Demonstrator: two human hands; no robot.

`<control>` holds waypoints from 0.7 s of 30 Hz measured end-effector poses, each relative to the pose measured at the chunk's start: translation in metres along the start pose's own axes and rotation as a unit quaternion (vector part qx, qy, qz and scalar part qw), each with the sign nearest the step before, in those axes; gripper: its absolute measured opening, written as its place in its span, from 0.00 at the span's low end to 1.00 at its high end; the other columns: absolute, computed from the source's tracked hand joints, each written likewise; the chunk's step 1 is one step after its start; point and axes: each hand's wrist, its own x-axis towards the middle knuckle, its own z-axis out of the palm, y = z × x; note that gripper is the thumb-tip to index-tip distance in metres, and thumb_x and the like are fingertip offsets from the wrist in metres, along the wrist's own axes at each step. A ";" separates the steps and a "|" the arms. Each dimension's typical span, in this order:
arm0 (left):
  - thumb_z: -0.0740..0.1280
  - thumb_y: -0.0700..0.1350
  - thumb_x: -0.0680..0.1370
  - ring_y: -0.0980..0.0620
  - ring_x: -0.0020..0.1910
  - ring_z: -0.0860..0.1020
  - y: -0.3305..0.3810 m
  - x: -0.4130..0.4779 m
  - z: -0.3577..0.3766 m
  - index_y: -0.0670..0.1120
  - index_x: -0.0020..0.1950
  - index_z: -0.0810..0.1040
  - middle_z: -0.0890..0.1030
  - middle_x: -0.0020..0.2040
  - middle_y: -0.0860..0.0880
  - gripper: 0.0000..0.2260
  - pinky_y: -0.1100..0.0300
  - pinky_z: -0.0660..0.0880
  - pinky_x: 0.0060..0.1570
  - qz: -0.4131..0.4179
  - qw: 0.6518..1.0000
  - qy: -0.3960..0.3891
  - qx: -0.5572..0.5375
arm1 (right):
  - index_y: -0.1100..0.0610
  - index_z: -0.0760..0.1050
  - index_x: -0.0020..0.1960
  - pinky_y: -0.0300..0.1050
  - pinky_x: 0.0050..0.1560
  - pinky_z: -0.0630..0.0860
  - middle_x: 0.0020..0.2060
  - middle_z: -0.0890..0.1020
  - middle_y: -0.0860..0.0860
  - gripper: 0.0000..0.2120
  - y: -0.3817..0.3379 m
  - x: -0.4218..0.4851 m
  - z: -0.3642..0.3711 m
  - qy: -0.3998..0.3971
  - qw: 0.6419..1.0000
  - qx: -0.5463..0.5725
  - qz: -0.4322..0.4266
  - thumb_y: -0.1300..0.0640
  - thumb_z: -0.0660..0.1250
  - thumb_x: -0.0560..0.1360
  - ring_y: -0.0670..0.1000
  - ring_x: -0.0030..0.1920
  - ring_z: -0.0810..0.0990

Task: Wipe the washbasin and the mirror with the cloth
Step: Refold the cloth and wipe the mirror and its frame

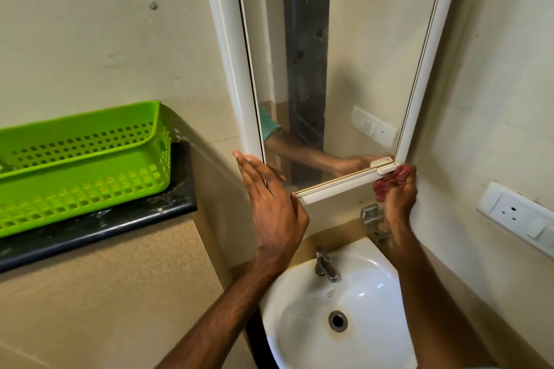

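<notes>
The right hand (400, 198) has its grip closed on a crumpled red cloth (389, 181), pressed against the lower right corner of the white-framed mirror (338, 69). The left hand (269, 198) lies flat and wide open on the frame's lower left corner. Below sits the glossy white rounded washbasin (344, 308) with its chrome tap (325, 263).

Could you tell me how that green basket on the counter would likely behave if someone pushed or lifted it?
The green basket looks like thin perforated plastic, so it is probably light and slightly flexible. It looks empty, so a push would likely slide it easily along the smooth dark counter. Being wide and low, it seems unlikely to tip.
</notes>
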 end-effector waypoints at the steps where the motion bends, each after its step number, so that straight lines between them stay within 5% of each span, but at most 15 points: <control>1: 0.70 0.47 0.73 0.39 0.80 0.38 0.001 0.000 0.000 0.37 0.79 0.33 0.29 0.79 0.41 0.52 0.48 0.75 0.67 -0.002 1.000 0.000 0.005 | 0.53 0.75 0.59 0.36 0.26 0.77 0.54 0.84 0.63 0.11 -0.003 0.004 -0.004 -0.002 1.000 -0.022 -0.010 0.65 0.59 0.83 0.65 0.43 0.85; 5: 0.69 0.49 0.73 0.38 0.80 0.38 0.005 0.002 0.003 0.37 0.79 0.34 0.30 0.79 0.40 0.52 0.45 0.73 0.69 -0.018 1.000 0.000 0.013 | 0.53 0.76 0.65 0.34 0.30 0.81 0.57 0.84 0.59 0.12 -0.016 -0.007 -0.005 -0.009 0.999 -0.042 -0.017 0.61 0.58 0.86 0.57 0.46 0.85; 8: 0.69 0.50 0.72 0.37 0.80 0.38 0.006 0.002 0.003 0.38 0.79 0.32 0.30 0.79 0.40 0.52 0.44 0.72 0.69 -0.017 1.000 -0.001 0.016 | 0.55 0.73 0.73 0.46 0.44 0.85 0.58 0.82 0.53 0.16 -0.020 -0.046 0.008 -0.009 0.998 -0.060 -0.004 0.61 0.58 0.86 0.54 0.51 0.84; 11: 0.70 0.48 0.73 0.38 0.81 0.40 0.003 0.002 0.001 0.40 0.79 0.30 0.29 0.79 0.42 0.53 0.46 0.76 0.65 -0.020 1.000 -0.006 0.004 | 0.53 0.73 0.67 0.58 0.49 0.86 0.53 0.83 0.54 0.15 -0.021 -0.097 0.032 -0.052 0.994 -0.094 -0.032 0.66 0.60 0.83 0.55 0.48 0.85; 14: 0.69 0.44 0.75 0.39 0.81 0.46 0.001 0.000 -0.005 0.43 0.80 0.32 0.28 0.79 0.47 0.49 0.53 0.81 0.56 -0.022 1.000 -0.010 -0.016 | 0.58 0.71 0.73 0.58 0.57 0.84 0.61 0.82 0.61 0.20 -0.027 -0.146 0.057 -0.074 0.986 -0.139 -0.054 0.65 0.60 0.82 0.59 0.56 0.84; 18: 0.56 0.51 0.74 0.41 0.79 0.61 -0.009 -0.004 -0.021 0.47 0.81 0.35 0.30 0.80 0.53 0.42 0.55 0.83 0.47 0.028 0.998 -0.021 -0.058 | 0.62 0.63 0.81 0.59 0.71 0.76 0.74 0.74 0.64 0.27 -0.043 -0.176 0.062 -0.133 0.967 -0.202 -0.083 0.64 0.63 0.82 0.65 0.71 0.76; 21: 0.50 0.52 0.71 0.47 0.80 0.60 -0.019 -0.008 -0.031 0.48 0.82 0.42 0.37 0.82 0.55 0.39 0.54 0.81 0.56 0.058 0.994 -0.008 -0.091 | 0.60 0.63 0.82 0.58 0.71 0.75 0.75 0.73 0.63 0.29 -0.054 -0.193 0.057 -0.143 0.963 -0.192 -0.120 0.64 0.65 0.82 0.66 0.72 0.76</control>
